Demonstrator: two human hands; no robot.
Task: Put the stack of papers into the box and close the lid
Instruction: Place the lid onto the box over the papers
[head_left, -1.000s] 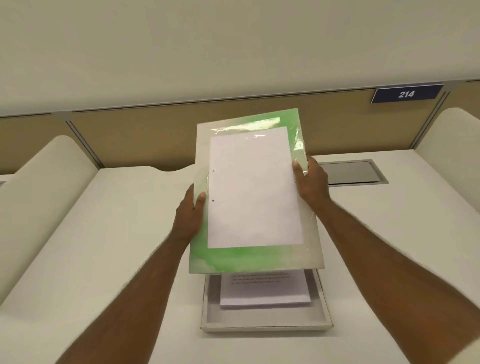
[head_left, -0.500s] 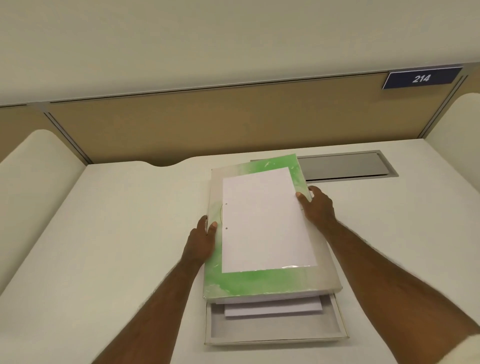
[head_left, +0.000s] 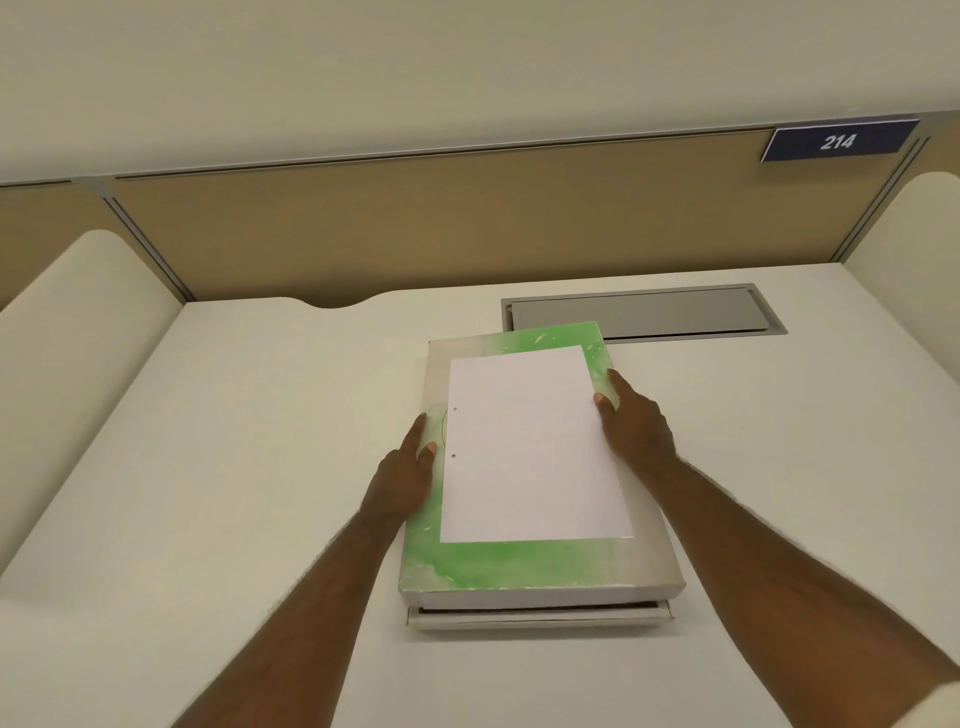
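Note:
The box lid (head_left: 524, 566), grey-white with a green smear and a white sheet stuck on its top, lies flat over the box. Only a thin strip of the box's front rim (head_left: 540, 617) shows below the lid's front edge. The stack of papers is hidden under the lid. My left hand (head_left: 408, 478) grips the lid's left edge, thumb on top. My right hand (head_left: 634, 428) grips the lid's right edge, thumb on the white sheet's border.
The box stands on a white desk (head_left: 234, 467). Behind it a grey metal cable hatch (head_left: 644, 312) is set into the desk. A tan partition (head_left: 415, 223) with a blue "214" sign (head_left: 837, 141) closes the back. Rounded white dividers stand at both sides.
Both hands brought the lid down from mid-air and forward over the box. The papers and the box's inside, seen earlier, are now covered.

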